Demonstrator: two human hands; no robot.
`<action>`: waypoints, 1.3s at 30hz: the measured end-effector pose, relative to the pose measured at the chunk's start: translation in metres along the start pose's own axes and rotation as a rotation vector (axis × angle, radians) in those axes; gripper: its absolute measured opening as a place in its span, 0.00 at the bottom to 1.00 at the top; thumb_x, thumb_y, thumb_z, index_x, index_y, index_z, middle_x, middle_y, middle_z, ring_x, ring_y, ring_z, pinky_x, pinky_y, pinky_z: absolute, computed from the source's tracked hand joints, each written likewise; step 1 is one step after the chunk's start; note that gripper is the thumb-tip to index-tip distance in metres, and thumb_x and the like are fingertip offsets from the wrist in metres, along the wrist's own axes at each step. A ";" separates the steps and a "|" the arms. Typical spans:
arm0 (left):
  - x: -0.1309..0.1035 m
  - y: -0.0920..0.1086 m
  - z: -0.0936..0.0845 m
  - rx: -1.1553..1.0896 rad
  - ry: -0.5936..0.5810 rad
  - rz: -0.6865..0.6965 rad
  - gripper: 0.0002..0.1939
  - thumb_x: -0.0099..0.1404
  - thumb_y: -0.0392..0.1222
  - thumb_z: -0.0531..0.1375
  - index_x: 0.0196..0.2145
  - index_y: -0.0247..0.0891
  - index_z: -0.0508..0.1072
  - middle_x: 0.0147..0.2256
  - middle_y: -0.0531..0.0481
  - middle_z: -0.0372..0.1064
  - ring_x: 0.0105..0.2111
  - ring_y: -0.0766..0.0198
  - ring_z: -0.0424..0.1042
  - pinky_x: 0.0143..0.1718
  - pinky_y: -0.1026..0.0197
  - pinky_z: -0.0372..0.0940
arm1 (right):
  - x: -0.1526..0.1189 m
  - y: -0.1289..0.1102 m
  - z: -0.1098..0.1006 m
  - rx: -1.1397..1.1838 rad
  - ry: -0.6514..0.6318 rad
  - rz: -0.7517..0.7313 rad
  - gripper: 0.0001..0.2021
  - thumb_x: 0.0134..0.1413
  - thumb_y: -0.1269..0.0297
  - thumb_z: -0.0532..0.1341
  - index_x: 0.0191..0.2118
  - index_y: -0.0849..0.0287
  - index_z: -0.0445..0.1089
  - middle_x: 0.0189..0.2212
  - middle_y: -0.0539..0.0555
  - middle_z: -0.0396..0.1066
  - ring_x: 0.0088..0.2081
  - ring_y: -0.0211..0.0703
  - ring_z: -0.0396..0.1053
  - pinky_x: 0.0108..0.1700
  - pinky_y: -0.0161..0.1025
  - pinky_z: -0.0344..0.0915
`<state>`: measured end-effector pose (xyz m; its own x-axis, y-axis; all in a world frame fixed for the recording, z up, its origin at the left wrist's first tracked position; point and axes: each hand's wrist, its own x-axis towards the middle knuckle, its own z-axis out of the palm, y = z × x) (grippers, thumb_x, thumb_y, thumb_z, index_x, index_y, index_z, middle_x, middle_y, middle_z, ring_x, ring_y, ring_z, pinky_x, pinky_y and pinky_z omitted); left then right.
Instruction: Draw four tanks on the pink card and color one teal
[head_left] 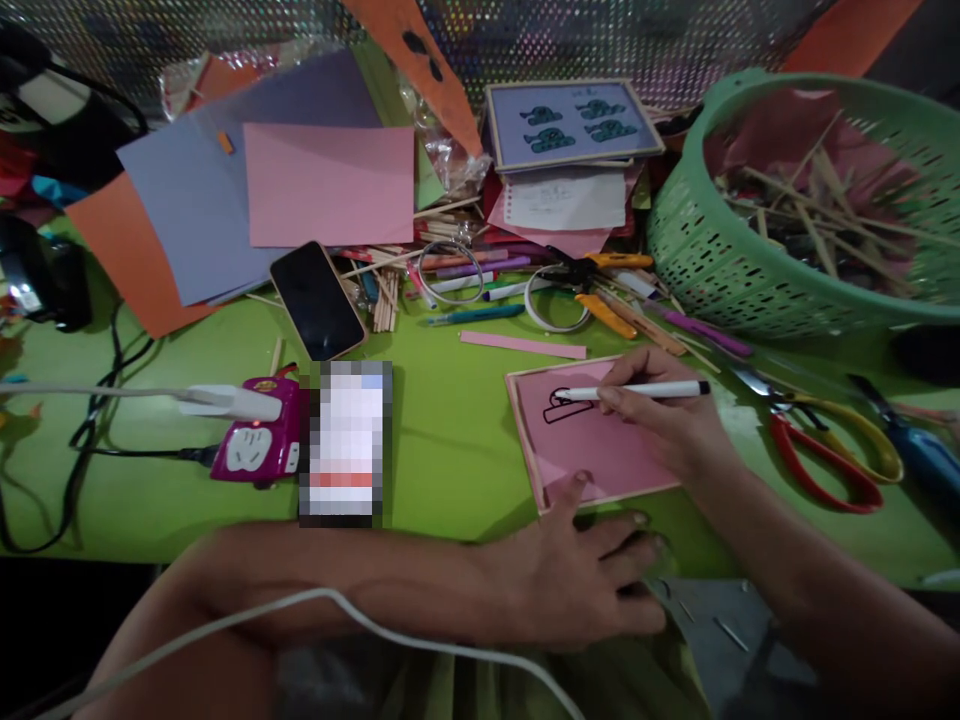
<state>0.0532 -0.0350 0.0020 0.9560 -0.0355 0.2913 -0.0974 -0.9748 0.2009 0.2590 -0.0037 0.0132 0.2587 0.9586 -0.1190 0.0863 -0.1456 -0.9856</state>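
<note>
A white marker with a black end (675,389) is pinched in my right hand (652,410), its tip on a pink card (585,455) edged with thin wooden sticks. Black outlines (568,404) are drawn near the card's upper part: a long rounded bar with a curved shape above it. Fingers apart, my left hand (592,570) lies at the card's lower edge, thumb on the card and the other fingers over the table edge. Just above the card lies a narrow pink paper strip (523,345).
Scissors (825,460) lie right of the card, below a green basket (720,240) of sticks. Leftward are a lit phone (345,445), a dark phone (319,300) and a purple power strip (262,440). Behind are a framed blue card (574,125), pens and coloured paper (330,185).
</note>
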 end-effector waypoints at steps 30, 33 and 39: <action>0.000 -0.001 -0.006 0.011 -0.067 0.012 0.13 0.74 0.43 0.57 0.53 0.51 0.75 0.64 0.44 0.67 0.63 0.48 0.66 0.59 0.33 0.60 | -0.006 -0.005 -0.001 0.000 0.015 -0.011 0.10 0.47 0.62 0.74 0.26 0.55 0.72 0.20 0.49 0.71 0.23 0.37 0.63 0.25 0.36 0.58; 0.000 -0.001 -0.006 0.025 -0.045 0.007 0.12 0.75 0.44 0.57 0.53 0.51 0.75 0.64 0.45 0.68 0.63 0.49 0.66 0.59 0.33 0.60 | -0.007 -0.004 -0.002 0.009 -0.009 -0.014 0.11 0.47 0.59 0.74 0.26 0.54 0.73 0.21 0.48 0.70 0.23 0.37 0.64 0.26 0.36 0.60; 0.000 0.000 -0.004 0.031 -0.036 -0.003 0.11 0.74 0.44 0.58 0.52 0.53 0.75 0.64 0.47 0.68 0.62 0.50 0.67 0.60 0.33 0.61 | -0.009 -0.002 -0.001 -0.053 -0.009 -0.015 0.14 0.46 0.54 0.76 0.25 0.53 0.73 0.22 0.48 0.70 0.23 0.39 0.65 0.26 0.38 0.61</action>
<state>0.0519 -0.0340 0.0057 0.9657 -0.0398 0.2567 -0.0862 -0.9812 0.1724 0.2575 -0.0121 0.0159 0.2486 0.9629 -0.1053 0.1405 -0.1434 -0.9796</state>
